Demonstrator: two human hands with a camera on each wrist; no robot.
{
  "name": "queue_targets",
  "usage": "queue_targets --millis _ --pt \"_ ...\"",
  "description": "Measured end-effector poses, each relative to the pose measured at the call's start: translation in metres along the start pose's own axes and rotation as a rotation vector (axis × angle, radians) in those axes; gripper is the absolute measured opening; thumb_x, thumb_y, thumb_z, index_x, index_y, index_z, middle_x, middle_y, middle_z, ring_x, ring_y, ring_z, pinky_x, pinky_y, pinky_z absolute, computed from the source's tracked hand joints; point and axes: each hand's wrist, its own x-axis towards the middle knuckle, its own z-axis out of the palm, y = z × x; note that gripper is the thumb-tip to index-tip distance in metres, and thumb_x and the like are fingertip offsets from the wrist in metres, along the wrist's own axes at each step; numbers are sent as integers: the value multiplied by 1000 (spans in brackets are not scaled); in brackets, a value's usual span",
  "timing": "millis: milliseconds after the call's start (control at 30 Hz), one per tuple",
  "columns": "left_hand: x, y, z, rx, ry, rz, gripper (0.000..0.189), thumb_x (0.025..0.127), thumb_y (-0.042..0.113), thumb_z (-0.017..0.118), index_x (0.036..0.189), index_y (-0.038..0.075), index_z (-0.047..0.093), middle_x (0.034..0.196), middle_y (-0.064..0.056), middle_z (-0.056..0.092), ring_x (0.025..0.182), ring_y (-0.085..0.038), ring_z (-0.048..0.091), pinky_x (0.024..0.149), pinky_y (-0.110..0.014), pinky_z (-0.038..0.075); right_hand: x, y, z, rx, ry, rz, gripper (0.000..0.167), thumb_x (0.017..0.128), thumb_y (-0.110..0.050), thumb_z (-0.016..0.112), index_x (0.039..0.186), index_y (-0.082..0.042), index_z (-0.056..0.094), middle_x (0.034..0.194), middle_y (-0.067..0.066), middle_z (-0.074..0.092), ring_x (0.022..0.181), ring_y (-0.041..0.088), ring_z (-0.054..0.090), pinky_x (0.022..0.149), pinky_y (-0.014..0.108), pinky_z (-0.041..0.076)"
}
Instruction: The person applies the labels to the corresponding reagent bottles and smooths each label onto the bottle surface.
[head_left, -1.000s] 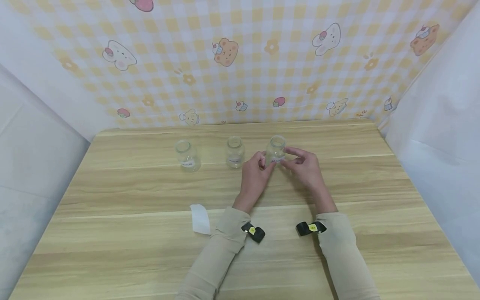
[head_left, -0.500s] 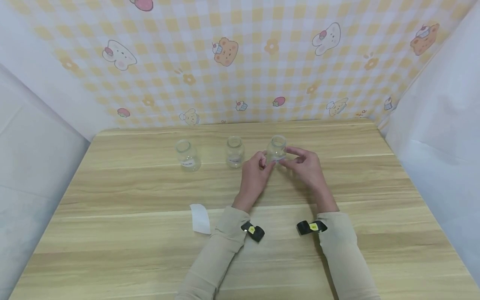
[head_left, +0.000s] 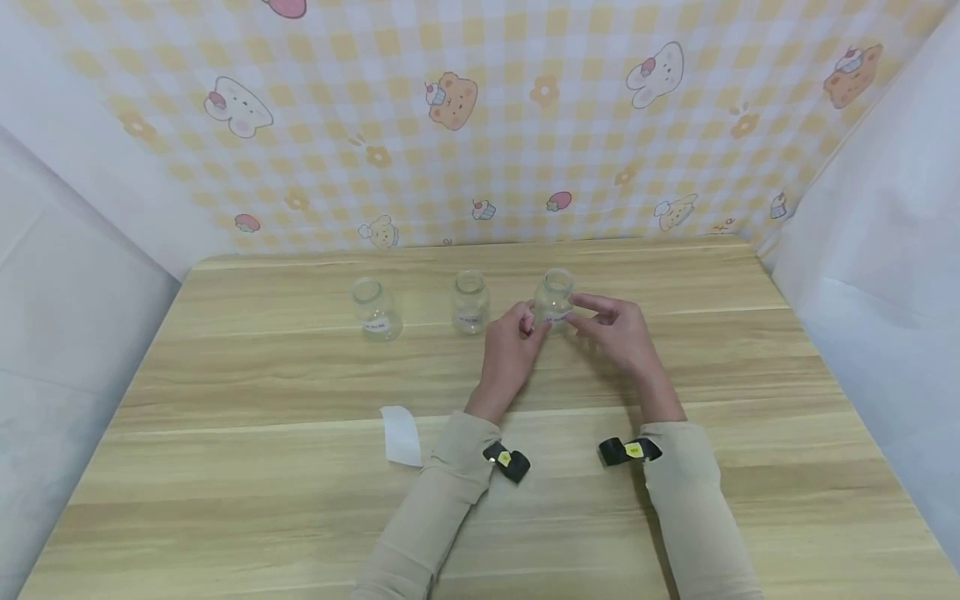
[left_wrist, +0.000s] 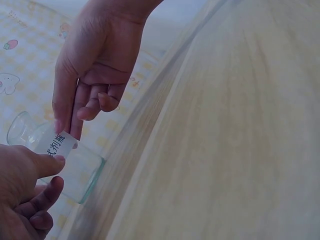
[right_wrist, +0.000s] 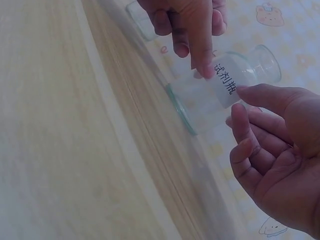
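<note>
Both hands hold a clear glass reagent bottle [head_left: 556, 298] that stands upright, the rightmost of three in a row on the wooden table. Around its left side is my left hand [head_left: 510, 354], with the thumb pressed on one end of a white label [right_wrist: 224, 82]. My right hand [head_left: 621, 337] pinches the opposite side, its thumb at the label's other end and its index finger reaching behind the glass. Black handwritten characters run across the label in both wrist views. The bottle [left_wrist: 80, 172] has an open mouth with no lid.
Two similar labelled bottles, the middle one [head_left: 470, 302] and the left one [head_left: 375, 310], stand to the left. A white slip of paper [head_left: 402, 437] lies near my left sleeve. Behind the table [head_left: 247, 500] hangs a yellow checked cloth [head_left: 525, 150].
My right hand and forearm have shifted slightly to the right, its thumb moving along toward the label's right end. The left hand stays nearly still, and the bottle remains in place.
</note>
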Motion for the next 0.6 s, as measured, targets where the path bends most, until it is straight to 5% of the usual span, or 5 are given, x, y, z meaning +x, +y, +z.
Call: queue_targets --millis 200,400,600 --pt "0 -1 0 -16 -8 -2 38 95 9 76 75 10 43 131 -19 68 102 -24 70 79 -24 54 0 0 0 4 8 -6 41 99 -23 73 135 -5 67 133 13 69 77 19 70 52 20 41" --pt "1 -1 -1 -41 -5 -5 40 95 17 77 76 10 42 129 -18 70 94 -21 65 71 -24 47 -2 -5 1 23 6 21 46 95 -28 78 134 -6 68 121 17 73 80 22 71 64 24 44" --pt "2 -2 -2 -47 -17 1 42 97 20 75 75 10 42 128 -20 70 110 -26 69 78 -28 50 -4 -7 2 31 13 10 51 92 -32 81 133 -6 68 111 17 75 78 24 70 61 24 44"
